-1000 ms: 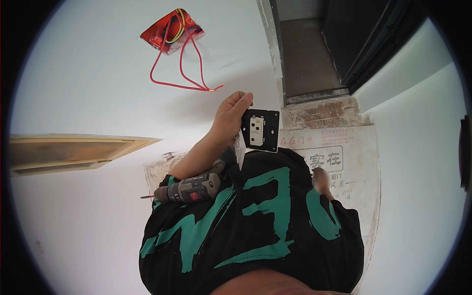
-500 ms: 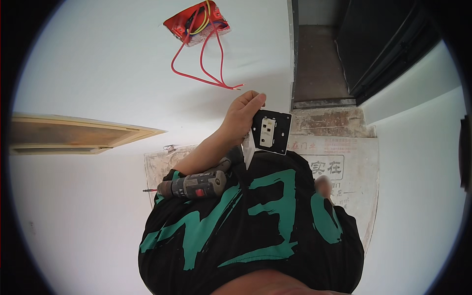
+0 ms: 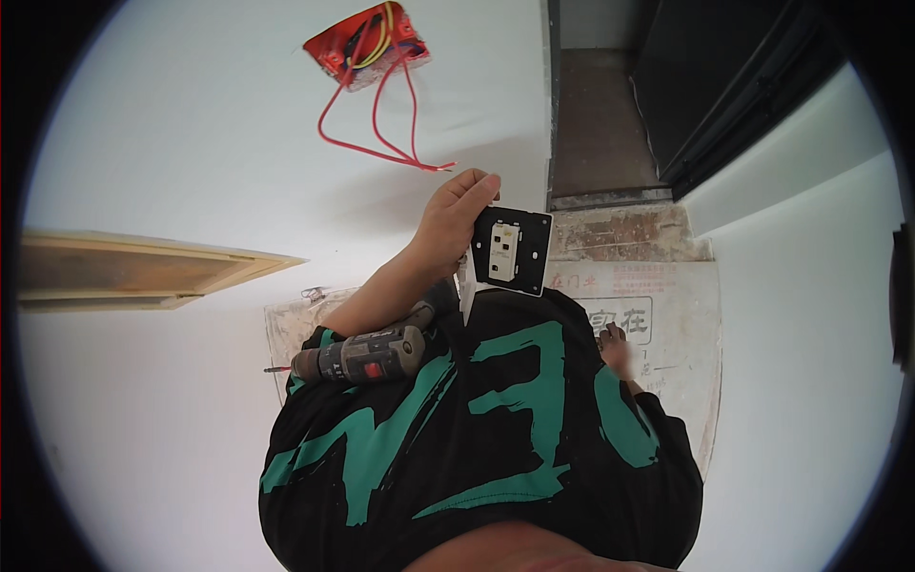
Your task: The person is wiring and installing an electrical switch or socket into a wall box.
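My left hand (image 3: 456, 214) is closed on the edge of a wall switch (image 3: 525, 250), thumb on top. The switch's black back faces up, with a white terminal block in its middle. A thin pale strip (image 3: 468, 286), perhaps plastic wrapping, hangs below that hand. Just beyond the fingertips end several red wires (image 3: 381, 150), their tips bare, coming out of a red wall box (image 3: 367, 43) with yellow and blue wires inside. My right hand (image 3: 618, 353) is low at my right side, partly blurred; whether it holds anything cannot be made out.
A cordless screwdriver (image 3: 367, 356) with a red bit lies against my shirt by the left forearm. Left is a wood-framed opening (image 3: 162, 267). Printed board (image 3: 681, 315) covers the floor. A dark door (image 3: 715, 86) and doorway stand at far right.
The whole view has shifted slightly, so things sit a little farther left. My right hand has come forward, showing more of its fingers. My left hand still holds the wall switch.
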Motion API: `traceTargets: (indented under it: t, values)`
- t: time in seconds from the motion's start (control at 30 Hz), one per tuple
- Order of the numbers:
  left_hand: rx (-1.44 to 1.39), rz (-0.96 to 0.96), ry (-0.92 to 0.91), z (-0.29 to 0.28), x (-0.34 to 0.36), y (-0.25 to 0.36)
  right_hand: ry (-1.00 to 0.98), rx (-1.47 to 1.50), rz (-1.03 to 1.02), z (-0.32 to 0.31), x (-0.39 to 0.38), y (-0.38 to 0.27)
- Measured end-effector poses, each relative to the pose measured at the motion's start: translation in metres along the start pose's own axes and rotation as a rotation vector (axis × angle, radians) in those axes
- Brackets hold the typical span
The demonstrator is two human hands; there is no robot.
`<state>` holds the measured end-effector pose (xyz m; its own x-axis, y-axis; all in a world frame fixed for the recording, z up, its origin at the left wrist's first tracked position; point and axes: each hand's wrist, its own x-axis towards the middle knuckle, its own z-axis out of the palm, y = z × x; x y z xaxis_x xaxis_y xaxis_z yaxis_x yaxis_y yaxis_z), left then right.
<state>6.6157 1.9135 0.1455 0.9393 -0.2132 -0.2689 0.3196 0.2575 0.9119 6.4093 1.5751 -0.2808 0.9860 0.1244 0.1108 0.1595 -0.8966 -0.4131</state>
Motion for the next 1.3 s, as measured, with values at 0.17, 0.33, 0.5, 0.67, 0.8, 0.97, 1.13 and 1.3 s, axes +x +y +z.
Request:
traceTargets:
  t: [0.17, 0.33, 0.5, 0.67, 0.8, 0.97, 1.13, 1.3]
  values:
    - [0.003, -0.002, 0.006, 0.0, -0.004, 0.0, -0.428, 0.036, 0.392, 0.036, -0.021, 0.025]
    - [0.003, -0.008, -0.002, -0.003, 0.002, 0.0, -0.57, 0.262, 0.492, 0.079, -0.068, 0.064]
    - [0.396, 0.222, 0.076, -0.014, -0.001, -0.007, -0.052, 0.289, 0.124, 0.043, -0.049, 0.023]
    - [0.554, 0.157, 0.171, -0.028, 0.009, -0.007, -0.124, 0.04, 0.2, 0.033, -0.014, 0.01]
    - [0.529, 0.081, 0.127, -0.004, 0.019, -0.016, -0.502, -0.049, 0.571, 0.05, -0.015, 0.007]
    - [0.521, 0.069, 0.177, 0.003, 0.02, -0.012, -0.461, 0.068, 0.721, 0.056, -0.013, 0.031]
    - [0.549, 0.156, 0.063, -0.015, 0.019, -0.017, -0.139, 0.477, 0.557, -0.004, 0.043, 0.015]
    - [0.085, 0.028, 0.017, 0.004, 0.007, -0.006, -0.01, 0.998, -0.134, -0.238, 0.194, -0.179]
